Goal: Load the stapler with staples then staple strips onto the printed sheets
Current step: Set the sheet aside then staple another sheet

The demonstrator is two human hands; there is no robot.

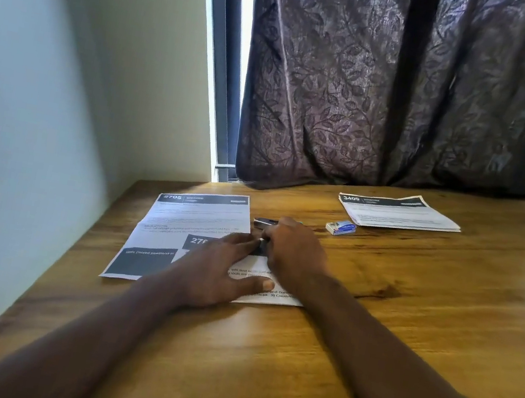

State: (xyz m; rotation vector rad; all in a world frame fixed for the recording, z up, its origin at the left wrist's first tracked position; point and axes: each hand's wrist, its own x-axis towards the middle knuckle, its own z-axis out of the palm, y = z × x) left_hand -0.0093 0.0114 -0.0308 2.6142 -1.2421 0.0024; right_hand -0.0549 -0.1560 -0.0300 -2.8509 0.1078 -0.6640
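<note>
Head view, wooden table [406, 327] in a corner, pale wall [68, 62] and patterned curtain [378, 79] behind the printed sheet [195, 215], your left hand [217, 271] flat on it, fingers straight, your right hand [294, 249] curled over the stapler [265, 223] at its right edge (mostly hidden), staple box [340, 227] and paper stack [397, 214] further right.

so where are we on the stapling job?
Loading is probably done: the staple box lies aside. In hand: left hand presses a strip onto sheet 2705 while right hand grips the stapler at its edge. Left: the 3409 stack, lying apart at the back right.
</note>
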